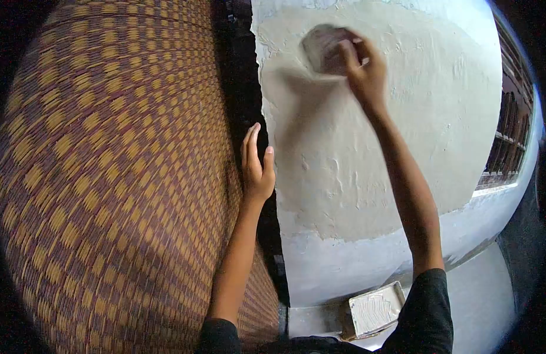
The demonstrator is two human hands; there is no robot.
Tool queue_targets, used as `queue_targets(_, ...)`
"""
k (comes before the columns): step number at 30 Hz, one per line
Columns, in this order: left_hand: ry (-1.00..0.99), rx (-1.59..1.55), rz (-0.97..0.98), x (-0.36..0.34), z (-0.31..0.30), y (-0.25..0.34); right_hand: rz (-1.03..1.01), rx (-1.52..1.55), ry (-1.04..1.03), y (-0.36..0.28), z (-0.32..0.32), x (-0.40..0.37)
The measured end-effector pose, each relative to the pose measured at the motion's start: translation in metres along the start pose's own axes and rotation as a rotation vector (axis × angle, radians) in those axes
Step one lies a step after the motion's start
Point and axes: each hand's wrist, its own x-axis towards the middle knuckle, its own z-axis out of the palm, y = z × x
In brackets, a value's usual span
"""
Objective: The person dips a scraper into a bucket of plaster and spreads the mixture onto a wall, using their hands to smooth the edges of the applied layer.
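Note:
My right hand (364,68) grips a flat greyish spreading tool (327,48), smeared by motion, against the upper part of the wall (320,271). Damp beige plaster (414,130) covers much of that wall, with ridges and small lumps in it. A shadow of the arm and tool falls across the coat to the left. My left hand (259,168) is raised at the wall's left edge, fingers extended and the thumb apart, with nothing in it.
A woven mat (114,177) with a brown and yellow pattern fills the left side, beyond a dark gap. Below the wall stands a tray (376,310) of white paste on the floor (479,295). A barred window (509,124) is at the right.

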Motion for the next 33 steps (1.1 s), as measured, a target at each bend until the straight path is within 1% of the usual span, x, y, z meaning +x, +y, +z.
queue_targets(1, 0.0, -0.003, -0.016, 0.0, 0.001, 0.003, -0.114, -0.171, -0.071, 0.002, 0.011, -0.015)
queue_targets(2, 0.007, -0.018, -0.01, 0.0, 0.005, 0.003, -0.181, -0.115, -0.186, -0.005, 0.019, -0.029)
queue_targets(3, 0.001, -0.022, -0.011, -0.001, 0.007, 0.004, -0.227, -0.169, -0.252, -0.014, 0.025, -0.041)
queue_targets(5, -0.002, -0.025, 0.01, 0.0, 0.008, 0.008, -0.237, -0.327, -0.31, -0.025, 0.022, -0.048)
queue_targets(7, -0.002, -0.011, 0.019, -0.001, 0.004, 0.008, -0.193, -0.346, -0.178, 0.015, 0.012, -0.03)
queue_targets(8, 0.001, 0.006, 0.025, -0.001, 0.001, 0.007, -0.103, -0.303, -0.04, 0.024, 0.002, -0.02)
queue_targets(9, 0.005, 0.009, 0.022, -0.001, -0.001, 0.003, -0.035, -0.213, 0.051, 0.039, -0.01, -0.005)
queue_targets(10, 0.011, 0.015, 0.013, -0.002, -0.002, 0.0, 0.037, -0.307, 0.156, 0.035, -0.026, 0.005)
queue_targets(11, 0.018, 0.021, 0.004, -0.003, -0.004, -0.001, 0.07, -0.185, 0.305, 0.032, -0.033, 0.01)
queue_targets(12, -0.003, 0.026, -0.041, -0.003, -0.007, 0.001, 0.113, -0.143, 0.34, 0.029, -0.035, 0.01)
queue_targets(13, -0.004, 0.025, -0.043, -0.003, -0.005, 0.0, 0.154, -0.101, 0.376, 0.026, -0.039, 0.007)
queue_targets(15, 0.033, 0.036, -0.026, -0.002, 0.0, 0.001, 0.115, -0.059, 0.247, 0.003, -0.022, -0.012)
queue_targets(16, 0.01, 0.034, -0.017, -0.001, 0.001, 0.002, -0.067, -0.165, 0.133, 0.005, -0.011, -0.026)
queue_targets(17, 0.005, 0.032, -0.016, 0.0, 0.004, 0.005, -0.134, -0.184, 0.017, -0.006, 0.002, -0.041)
queue_targets(18, 0.009, 0.018, -0.012, 0.0, 0.008, 0.009, -0.132, -0.148, -0.137, -0.012, 0.01, -0.057)
queue_targets(19, 0.014, 0.004, -0.009, 0.0, 0.01, 0.012, -0.207, -0.298, -0.207, -0.024, 0.015, -0.065)
queue_targets(21, 0.033, -0.002, 0.028, -0.001, 0.011, 0.008, -0.182, -0.334, -0.164, -0.013, 0.012, -0.057)
queue_targets(23, 0.024, 0.004, 0.035, -0.003, 0.003, 0.006, -0.1, -0.364, 0.064, 0.022, -0.007, -0.034)
queue_targets(25, 0.039, 0.004, 0.018, -0.004, 0.0, -0.001, 0.173, -0.332, 0.29, 0.031, -0.037, -0.011)
queue_targets(27, 0.057, 0.033, 0.012, -0.004, -0.001, -0.004, 0.242, -0.206, 0.415, 0.022, -0.052, -0.003)
queue_targets(28, 0.058, 0.051, 0.028, -0.004, 0.0, -0.004, 0.249, -0.061, 0.367, 0.014, -0.049, -0.009)
queue_targets(29, 0.057, 0.052, 0.03, -0.003, 0.001, -0.002, 0.128, -0.103, 0.28, 0.007, -0.041, -0.018)
queue_targets(30, 0.06, 0.043, 0.03, -0.001, 0.004, 0.003, 0.099, -0.151, 0.184, 0.007, -0.028, -0.03)
queue_targets(32, 0.059, 0.028, 0.049, -0.001, 0.011, 0.01, -0.159, -0.168, -0.047, -0.013, -0.005, -0.058)
queue_targets(33, 0.065, 0.005, 0.042, -0.003, 0.017, 0.013, -0.183, -0.145, -0.182, -0.018, 0.006, -0.068)
